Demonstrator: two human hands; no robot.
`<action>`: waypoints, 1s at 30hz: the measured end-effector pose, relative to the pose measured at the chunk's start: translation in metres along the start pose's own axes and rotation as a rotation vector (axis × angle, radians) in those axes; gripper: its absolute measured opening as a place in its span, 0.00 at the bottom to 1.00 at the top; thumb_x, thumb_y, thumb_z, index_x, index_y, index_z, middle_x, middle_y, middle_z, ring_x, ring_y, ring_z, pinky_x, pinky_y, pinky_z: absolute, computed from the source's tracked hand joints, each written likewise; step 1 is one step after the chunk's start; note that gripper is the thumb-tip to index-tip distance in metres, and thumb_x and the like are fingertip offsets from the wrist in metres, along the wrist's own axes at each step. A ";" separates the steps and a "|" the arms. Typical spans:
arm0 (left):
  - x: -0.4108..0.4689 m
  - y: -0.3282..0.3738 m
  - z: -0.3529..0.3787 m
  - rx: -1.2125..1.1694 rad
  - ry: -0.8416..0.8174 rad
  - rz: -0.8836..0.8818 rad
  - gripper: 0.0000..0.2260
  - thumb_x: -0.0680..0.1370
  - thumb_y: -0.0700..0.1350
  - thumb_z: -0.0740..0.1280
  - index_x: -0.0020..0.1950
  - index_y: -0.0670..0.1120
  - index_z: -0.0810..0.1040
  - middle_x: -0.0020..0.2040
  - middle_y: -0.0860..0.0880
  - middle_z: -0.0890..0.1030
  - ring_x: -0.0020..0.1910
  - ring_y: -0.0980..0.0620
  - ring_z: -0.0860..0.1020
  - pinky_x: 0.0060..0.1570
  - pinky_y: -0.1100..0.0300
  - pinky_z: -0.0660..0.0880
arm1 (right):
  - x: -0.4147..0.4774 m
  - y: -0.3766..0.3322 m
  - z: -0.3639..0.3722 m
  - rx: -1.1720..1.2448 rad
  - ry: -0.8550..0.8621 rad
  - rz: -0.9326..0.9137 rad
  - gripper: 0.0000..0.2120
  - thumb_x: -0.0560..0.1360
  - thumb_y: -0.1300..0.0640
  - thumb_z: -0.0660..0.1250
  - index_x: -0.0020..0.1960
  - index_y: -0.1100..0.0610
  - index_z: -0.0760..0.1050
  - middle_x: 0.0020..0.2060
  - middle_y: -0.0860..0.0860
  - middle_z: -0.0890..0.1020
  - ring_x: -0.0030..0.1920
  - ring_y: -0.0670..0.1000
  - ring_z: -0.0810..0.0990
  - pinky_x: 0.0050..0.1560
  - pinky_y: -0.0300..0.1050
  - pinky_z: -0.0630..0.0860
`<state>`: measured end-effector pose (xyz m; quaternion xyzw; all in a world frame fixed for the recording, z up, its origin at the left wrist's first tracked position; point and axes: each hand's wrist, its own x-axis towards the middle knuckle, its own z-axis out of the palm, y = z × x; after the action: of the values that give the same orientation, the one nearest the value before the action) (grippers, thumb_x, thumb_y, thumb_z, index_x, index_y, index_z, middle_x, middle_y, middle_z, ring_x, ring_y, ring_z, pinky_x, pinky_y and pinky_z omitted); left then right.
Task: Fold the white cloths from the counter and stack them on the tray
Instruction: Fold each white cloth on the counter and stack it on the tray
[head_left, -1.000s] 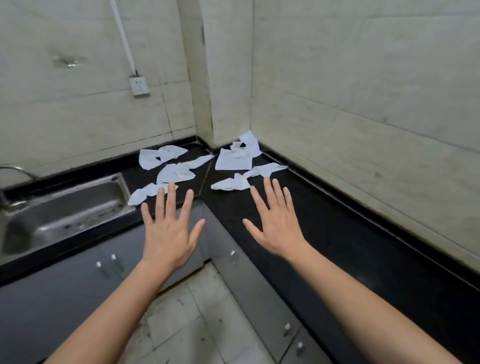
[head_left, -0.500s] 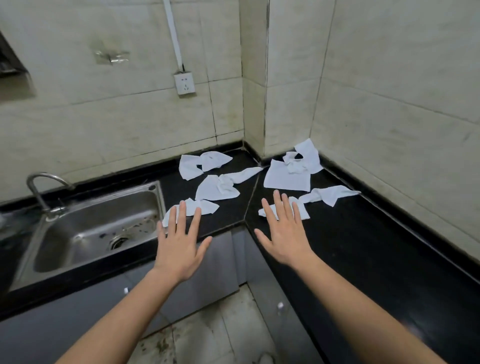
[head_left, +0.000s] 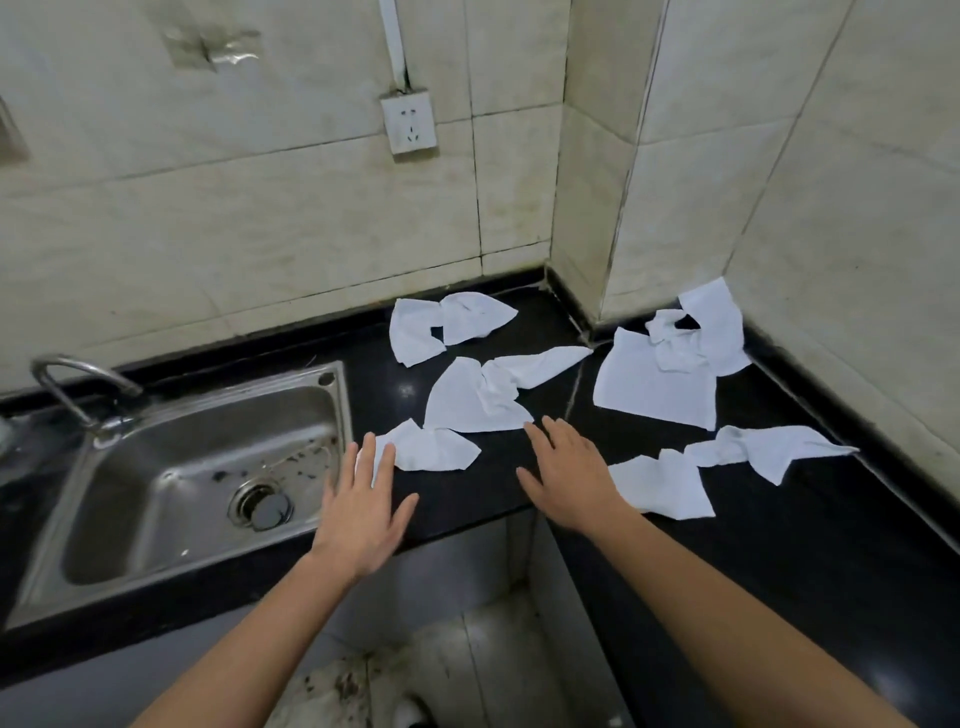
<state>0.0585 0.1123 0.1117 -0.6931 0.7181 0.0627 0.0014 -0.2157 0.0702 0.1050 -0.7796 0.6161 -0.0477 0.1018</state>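
black counter (head_left: 457, 499): left hand (head_left: 358, 514) partly hides a white cloth (head_left: 431, 449).

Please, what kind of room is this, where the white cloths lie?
Most likely a small kitchen corner. A steel sink with a curved tap is set into the black counter, which bends along two tiled walls, and a wall socket hangs above it.

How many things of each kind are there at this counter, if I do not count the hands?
White cloths: 7, as far as twists and overlaps let me tell
Sink: 1
Faucet: 1
Wall socket: 1
Total: 10
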 end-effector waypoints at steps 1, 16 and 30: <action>0.012 -0.010 0.008 -0.010 -0.033 0.011 0.32 0.82 0.60 0.54 0.80 0.46 0.52 0.81 0.44 0.49 0.80 0.44 0.47 0.75 0.44 0.57 | 0.013 -0.005 0.007 0.014 -0.047 0.010 0.32 0.82 0.43 0.56 0.81 0.55 0.52 0.79 0.56 0.58 0.79 0.57 0.55 0.75 0.54 0.60; 0.201 -0.061 0.099 -0.076 -0.347 0.450 0.24 0.76 0.60 0.65 0.67 0.49 0.74 0.64 0.48 0.75 0.61 0.46 0.74 0.59 0.51 0.73 | 0.154 -0.050 0.115 0.358 -0.396 0.379 0.30 0.81 0.48 0.62 0.79 0.54 0.58 0.72 0.56 0.66 0.70 0.57 0.69 0.67 0.54 0.71; 0.235 -0.060 0.082 -0.592 -0.124 0.282 0.06 0.72 0.49 0.62 0.42 0.47 0.75 0.37 0.54 0.77 0.33 0.51 0.75 0.34 0.55 0.71 | 0.187 -0.042 0.105 0.594 -0.261 0.662 0.04 0.81 0.51 0.61 0.50 0.51 0.72 0.46 0.49 0.81 0.49 0.53 0.80 0.51 0.49 0.77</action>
<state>0.1016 -0.1158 0.0038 -0.5521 0.7562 0.3101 -0.1648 -0.1103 -0.0910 0.0025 -0.4776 0.7735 -0.0885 0.4071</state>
